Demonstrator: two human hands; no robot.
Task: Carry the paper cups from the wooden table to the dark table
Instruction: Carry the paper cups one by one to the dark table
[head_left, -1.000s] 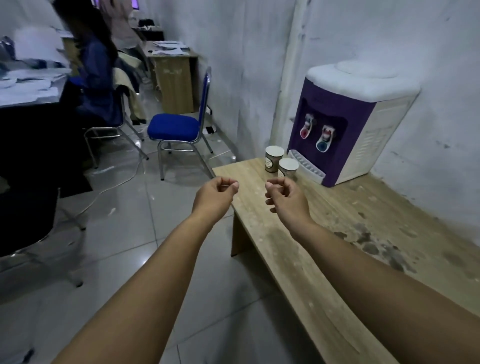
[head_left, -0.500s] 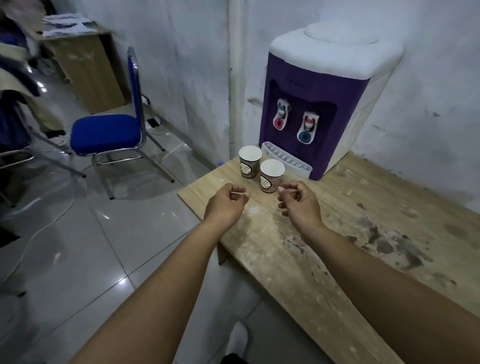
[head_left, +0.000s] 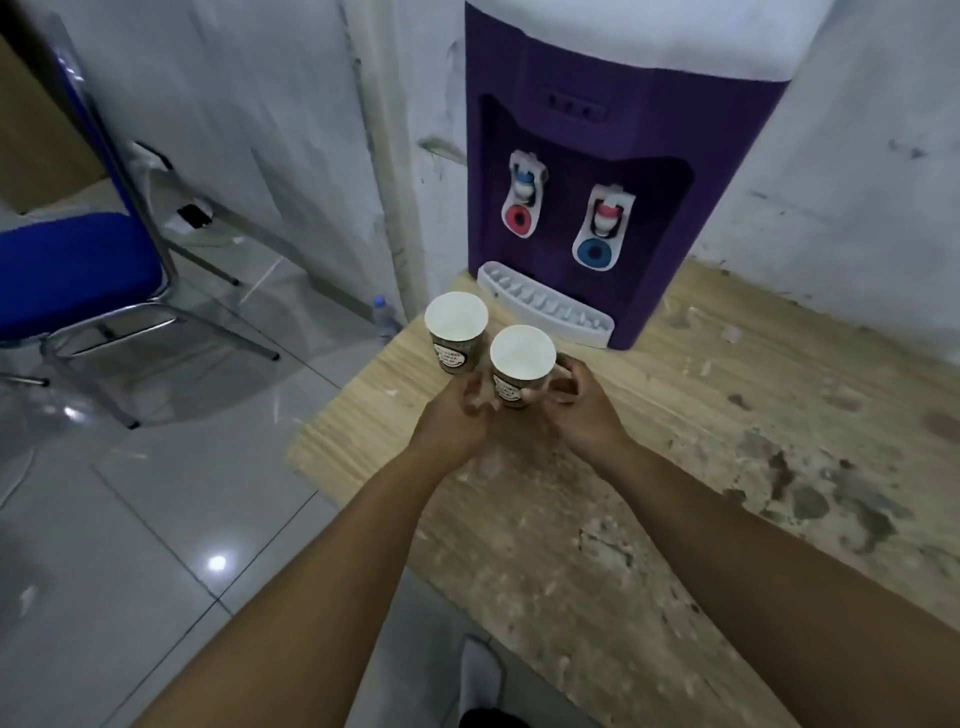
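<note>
Two empty paper cups with brown printed sides stand upright on the worn wooden table, just in front of the water dispenser. My right hand wraps the nearer cup, thumb on its front and fingers behind it. The cup still rests on the table. My left hand hovers beside that cup's left side with loosely curled fingers, holding nothing, just below the farther cup. The dark table is out of view.
A purple and white water dispenser with a drip tray stands against the wall right behind the cups. A blue chair is on the tiled floor to the left. A small plastic bottle stands on the floor by the table's corner.
I have come closer and the view has tilted down onto the cups. Both hands went forward; the right one has closed around the nearer cup, and the left has loosened from a fist.
</note>
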